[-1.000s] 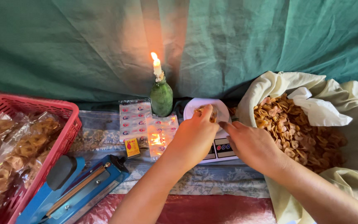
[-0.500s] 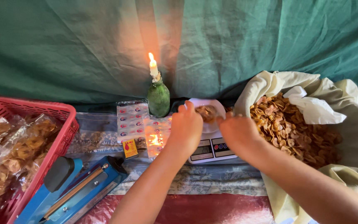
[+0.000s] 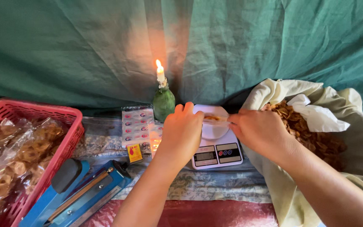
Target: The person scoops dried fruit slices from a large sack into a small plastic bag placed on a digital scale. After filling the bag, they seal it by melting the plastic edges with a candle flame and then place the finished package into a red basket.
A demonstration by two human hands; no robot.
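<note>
My left hand (image 3: 182, 133) and my right hand (image 3: 260, 131) hold the two ends of a small clear plastic bag (image 3: 216, 119) with a few brown snack pieces in it. They hold it just above the round white pan of a white digital kitchen scale (image 3: 217, 154). To the right, a large cream cloth sack (image 3: 316, 113) stands open, full of brown fried snack pieces (image 3: 316, 141). Both hands' fingers are pinched shut on the bag's edge.
A lit candle (image 3: 160, 72) stands in a green bottle (image 3: 164, 103) behind the scale. A sheet of stickers (image 3: 137, 126) and a small yellow box (image 3: 135, 153) lie left. A blue heat sealer (image 3: 76, 194) and a red basket (image 3: 66, 145) of bagged snacks sit at left. Green cloth hangs behind.
Both hands have lifted from the scale pan and drawn together, then stretched the small bag between them. The view has shifted slightly.
</note>
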